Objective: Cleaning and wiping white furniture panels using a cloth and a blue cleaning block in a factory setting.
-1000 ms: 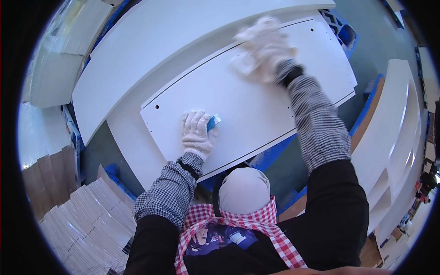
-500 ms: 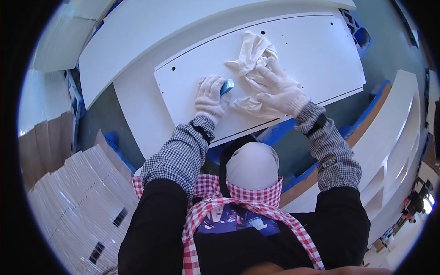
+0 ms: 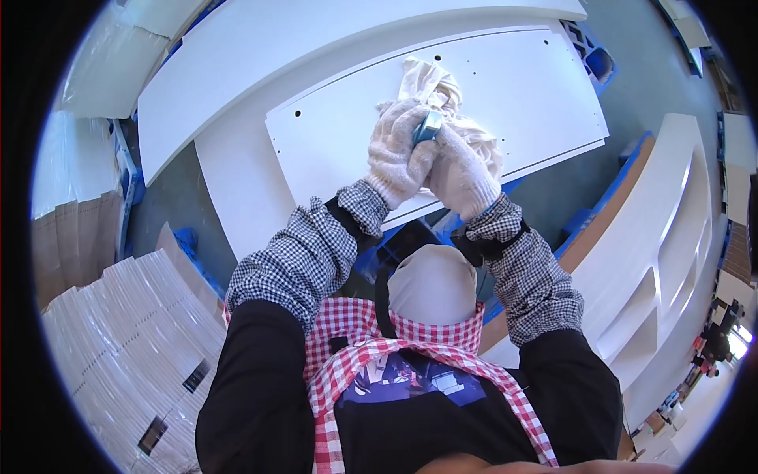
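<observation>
My left hand (image 3: 397, 150), in a white knit glove, is closed around a small blue block (image 3: 427, 128) with a pale end face. Close beside it, my right hand (image 3: 466, 170), gloved the same way, is bunched against a crumpled white cloth (image 3: 430, 81). The cloth spreads beyond both hands and along the right hand's outer side. Some right fingertips are hidden by the cloth and the block. Under the hands lies a flat white panel (image 3: 339, 150) with dark round holes and small dots near its edges.
Another white board (image 3: 237, 166) lies beneath the panel, and a long curved white board (image 3: 316, 39) runs behind it. Stacked wrapped boards (image 3: 134, 347) stand at the lower left. To the right are white slotted panels (image 3: 655, 261) on a blue-edged support, and a blue plastic pallet (image 3: 598, 63).
My left hand has moved right and away from me with the blue block. My right hand has drawn in from flat and spread on the cloth to beside the left, gathering the cloth.
</observation>
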The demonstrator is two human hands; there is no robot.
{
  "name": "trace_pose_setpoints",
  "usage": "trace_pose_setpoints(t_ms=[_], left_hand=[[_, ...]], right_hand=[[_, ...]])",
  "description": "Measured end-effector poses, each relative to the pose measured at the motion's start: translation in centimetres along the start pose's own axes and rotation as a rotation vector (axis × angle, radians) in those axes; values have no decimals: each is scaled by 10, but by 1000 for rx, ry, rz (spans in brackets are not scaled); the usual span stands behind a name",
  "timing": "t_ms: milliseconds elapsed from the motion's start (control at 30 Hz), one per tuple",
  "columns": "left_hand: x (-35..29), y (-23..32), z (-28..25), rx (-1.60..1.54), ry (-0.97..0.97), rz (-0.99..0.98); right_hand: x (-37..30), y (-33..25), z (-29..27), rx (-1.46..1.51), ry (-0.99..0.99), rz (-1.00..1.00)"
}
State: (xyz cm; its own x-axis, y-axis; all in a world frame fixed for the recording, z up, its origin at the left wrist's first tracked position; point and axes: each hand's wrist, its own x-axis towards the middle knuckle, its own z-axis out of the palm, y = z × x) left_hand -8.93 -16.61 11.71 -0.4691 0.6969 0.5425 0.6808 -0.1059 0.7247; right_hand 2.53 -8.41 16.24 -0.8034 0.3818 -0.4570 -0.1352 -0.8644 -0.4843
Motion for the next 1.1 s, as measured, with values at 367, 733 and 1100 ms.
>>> trace_pose_setpoints(t_ms=[367, 733, 1100], left_hand=[[17, -51, -1, 622, -717, -82], [-14, -57, -8, 681, -672, -132], [-13, -56, -9, 601, -684, -186]], right_hand=[[9, -113, -40, -611, 539, -522], [92, -248, -68, -1267, 708, -444], [228, -292, -72, -2386, 622, -61]])
